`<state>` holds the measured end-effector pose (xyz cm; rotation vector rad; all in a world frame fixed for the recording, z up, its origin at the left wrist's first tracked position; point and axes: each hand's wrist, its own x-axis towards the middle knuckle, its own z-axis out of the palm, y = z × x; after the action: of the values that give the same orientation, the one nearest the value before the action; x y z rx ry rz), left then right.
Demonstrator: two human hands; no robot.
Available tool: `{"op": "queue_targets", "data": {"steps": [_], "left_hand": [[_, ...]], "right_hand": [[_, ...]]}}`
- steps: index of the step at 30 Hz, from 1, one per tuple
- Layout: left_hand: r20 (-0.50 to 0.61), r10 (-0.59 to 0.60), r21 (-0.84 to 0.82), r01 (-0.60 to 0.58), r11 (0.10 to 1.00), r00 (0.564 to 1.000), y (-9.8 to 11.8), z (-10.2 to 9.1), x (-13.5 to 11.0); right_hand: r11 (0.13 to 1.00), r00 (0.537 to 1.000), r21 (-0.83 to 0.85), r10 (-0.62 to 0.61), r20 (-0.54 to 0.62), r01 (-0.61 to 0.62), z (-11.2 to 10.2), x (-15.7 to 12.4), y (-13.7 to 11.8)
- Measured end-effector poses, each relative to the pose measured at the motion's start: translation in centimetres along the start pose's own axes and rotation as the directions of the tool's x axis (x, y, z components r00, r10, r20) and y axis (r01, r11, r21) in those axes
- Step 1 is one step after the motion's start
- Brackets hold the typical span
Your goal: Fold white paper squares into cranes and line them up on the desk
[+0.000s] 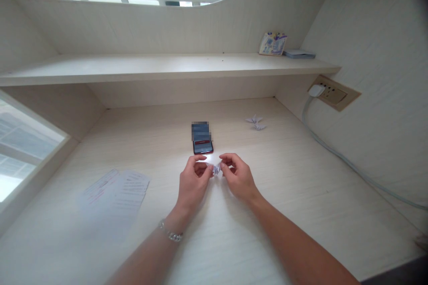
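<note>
- Left hand (195,178) pinches one side of a small folded paper (216,169); right hand (239,176) pinches the other, the piece between them.
- Phone (203,146), just beyond the left hand: display partly pixelated.
- Sheets (132,187), left of that hand: red and dark lines, illegible.
- Printed packet (273,43), far beyond the right hand: lettering unreadable.

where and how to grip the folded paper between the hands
Pinch the folded paper by its outer ends, from left and right: they seem to point toward the left hand and right hand, and the small creased middle might crush.
</note>
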<state>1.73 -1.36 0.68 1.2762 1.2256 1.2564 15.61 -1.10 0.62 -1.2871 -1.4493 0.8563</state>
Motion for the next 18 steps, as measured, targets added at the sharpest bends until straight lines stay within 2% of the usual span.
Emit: {"op": "queue_targets", "data": {"steps": [4, 10, 14, 18], "left_hand": [[0.001, -0.014, 0.005, 0.014, 1.000, 1.000, -0.25, -0.06, 0.06], [-0.009, -0.060, -0.050, 0.060, 0.997, 0.998, -0.66, -0.16, 0.22], [-0.028, -0.094, -0.130, 0.090, 0.987, 0.995, -0.89, -0.02, 0.34], [-0.051, -0.162, -0.268, 0.143, 0.953, 0.985, -1.01, 0.07, 0.60]], "right_hand": [[0.989, 0.992, -0.083, -0.118, 0.032, 0.121, -0.17, -0.10, -0.24], [0.920, 0.947, -0.226, -0.300, 0.115, 0.319, -0.24, -0.41, -0.47], [0.898, 0.934, -0.258, -0.335, 0.122, 0.356, -0.10, -0.50, -0.45], [0.913, 0.945, -0.243, -0.314, 0.087, 0.326, -0.04, -0.48, -0.48]]}}
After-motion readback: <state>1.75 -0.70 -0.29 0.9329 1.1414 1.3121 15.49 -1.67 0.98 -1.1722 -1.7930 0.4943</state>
